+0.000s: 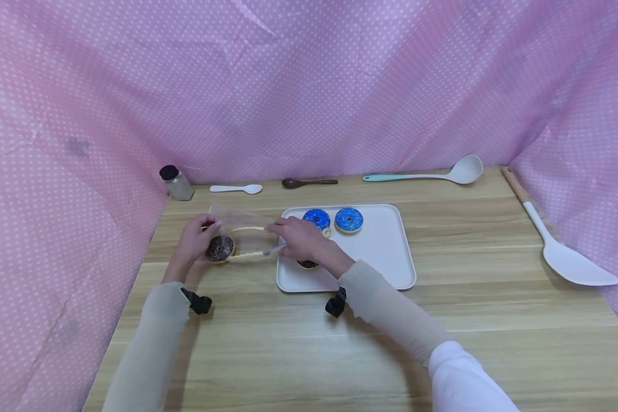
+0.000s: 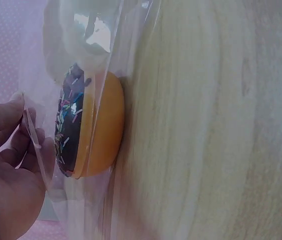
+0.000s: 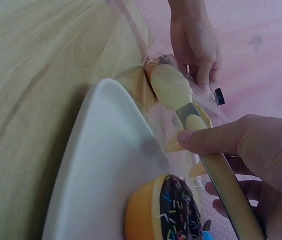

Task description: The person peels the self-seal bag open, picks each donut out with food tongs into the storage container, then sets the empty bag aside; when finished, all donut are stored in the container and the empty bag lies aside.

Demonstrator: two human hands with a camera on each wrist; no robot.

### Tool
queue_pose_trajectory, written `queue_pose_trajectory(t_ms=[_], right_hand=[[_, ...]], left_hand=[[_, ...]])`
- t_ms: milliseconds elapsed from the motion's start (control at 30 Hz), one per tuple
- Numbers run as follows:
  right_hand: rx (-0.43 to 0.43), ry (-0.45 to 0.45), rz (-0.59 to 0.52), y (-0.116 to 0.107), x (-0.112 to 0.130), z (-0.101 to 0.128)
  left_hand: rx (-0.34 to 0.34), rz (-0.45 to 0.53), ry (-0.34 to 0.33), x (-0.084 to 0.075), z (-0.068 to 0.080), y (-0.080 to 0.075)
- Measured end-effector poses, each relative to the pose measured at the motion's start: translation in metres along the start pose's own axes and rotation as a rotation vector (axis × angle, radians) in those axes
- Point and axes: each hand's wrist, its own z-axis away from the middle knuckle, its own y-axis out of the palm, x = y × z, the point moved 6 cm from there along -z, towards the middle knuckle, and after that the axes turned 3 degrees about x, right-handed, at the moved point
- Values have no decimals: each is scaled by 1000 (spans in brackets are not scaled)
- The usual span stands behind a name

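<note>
My left hand (image 1: 198, 236) pinches the edge of a clear plastic bag (image 1: 237, 216) between thumb and fingers. Inside the plastic a chocolate doughnut (image 2: 98, 127) with coloured sprinkles lies on the table. My right hand (image 1: 300, 237) grips cream-tipped tongs (image 3: 226, 192), thumb on one arm and fingers on the other. The two tong arms are spread apart and reach left into the bag, the nearer tip right at the doughnut. Under my right hand, another chocolate doughnut (image 3: 181, 210) sits on the white tray (image 1: 381, 257), partly hidden in the head view.
Two blue doughnuts, one darker (image 1: 315, 217) and one lighter (image 1: 349, 220), lie toward the tray's back. Along the cloth stand a black-capped jar (image 1: 179, 186), a white spoon (image 1: 237, 188), a brown spoon (image 1: 309, 182) and a ladle (image 1: 427, 175). A white turner (image 1: 571, 260) lies far right.
</note>
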Motion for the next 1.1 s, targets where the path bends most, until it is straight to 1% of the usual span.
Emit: queue_pose_trajectory(t_ms=[400,667,900,1100], right_hand=[[30,-5,-45,10,5,-4],[11,3,-49,10,5,-1],[-28,0,-30,1,7,10],[-60,-5,-30,-13,7,23]], left_hand=[[1,-9,4,-3,0,0],[-10,-3,2,-1,0,-1],[-22,-26,4,4,1,-4],[-9,-12,-52,8,2,-6]])
